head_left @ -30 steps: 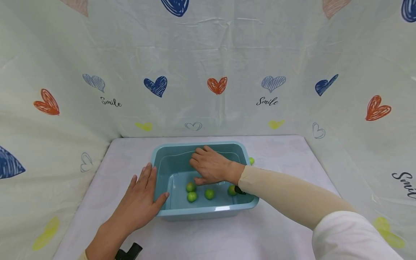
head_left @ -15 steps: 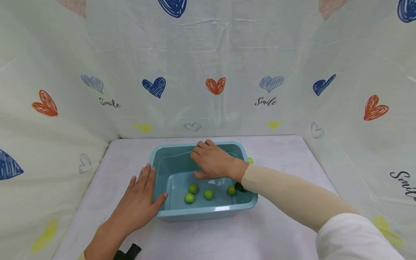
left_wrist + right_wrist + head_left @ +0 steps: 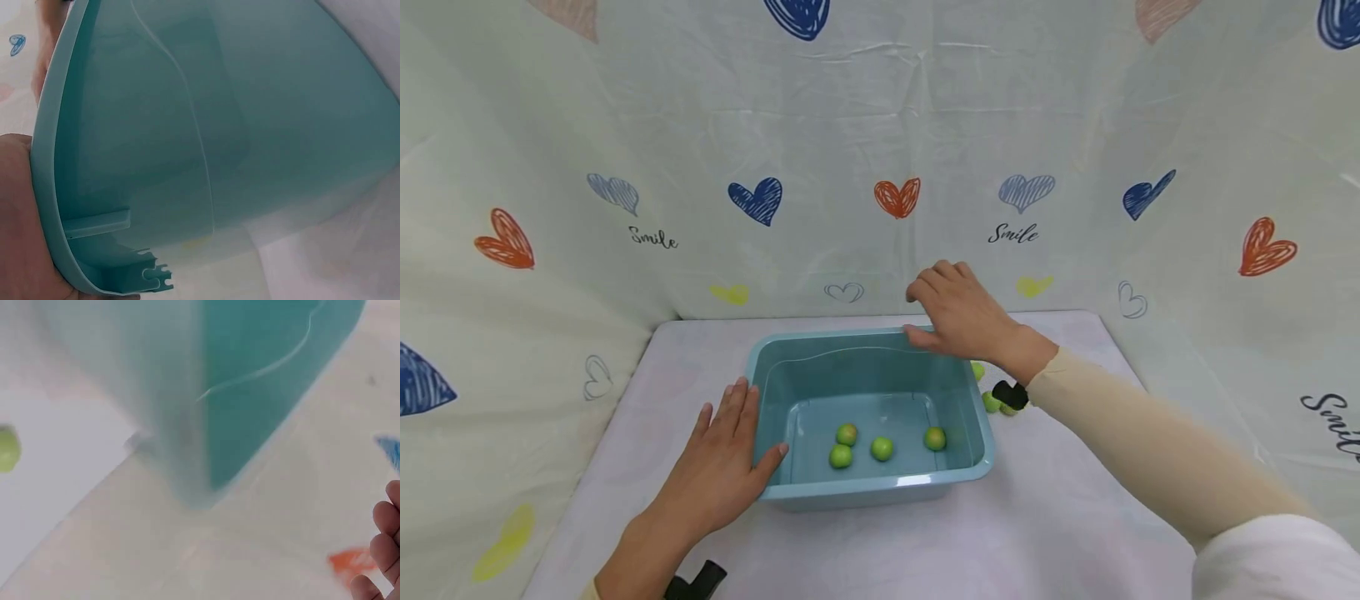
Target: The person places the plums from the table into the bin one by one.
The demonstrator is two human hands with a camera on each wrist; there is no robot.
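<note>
A blue-green plastic basin (image 3: 857,373) stands on the table, with several small round green fruits (image 3: 882,448) on its floor. My left hand (image 3: 722,458) rests along its left rim, fingers straight outside and thumb over the edge. Above the basin's far right corner is my right hand (image 3: 966,312), its fingers loosely bent and holding nothing. In the right wrist view, its fingertips (image 3: 384,550) show apart from the basin (image 3: 262,381). The left wrist view shows the basin's outer side (image 3: 281,112) and part of the left hand (image 3: 15,219).
More green fruits (image 3: 991,402) lie outside the basin on its right, partly hidden by the right wrist's black strap (image 3: 1010,394). A pale cloth covers the table (image 3: 1075,500). A curtain (image 3: 820,125) printed with hearts hangs behind and at both sides.
My right hand has risen out of the basin and moved right, past its far rim. Fruits right of the basin have come into view. The left hand stays put.
</note>
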